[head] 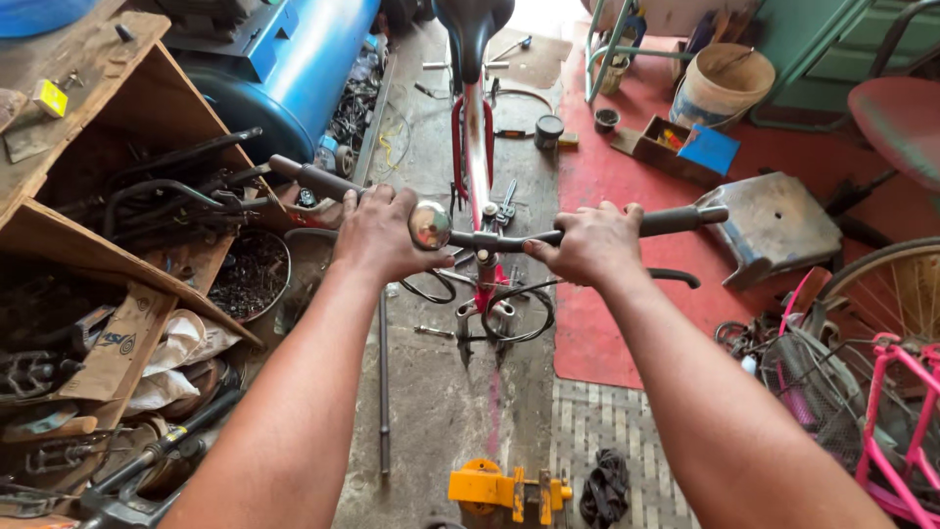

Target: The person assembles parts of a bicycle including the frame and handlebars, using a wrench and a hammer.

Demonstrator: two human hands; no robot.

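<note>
A red bicycle frame stands in front of me with no front wheel in its fork. My left hand grips the handlebar left of the stem, next to a shiny round bell. My right hand grips the bar right of the stem, inboard of the grey grip. A grey grip sticks out at the far left end. The black saddle is at the top of the view.
Wooden shelves full of bike parts are on the left, with a blue air tank behind. A pink bicycle leans at right, near a metal stool. A yellow vise and a long rod lie on the floor.
</note>
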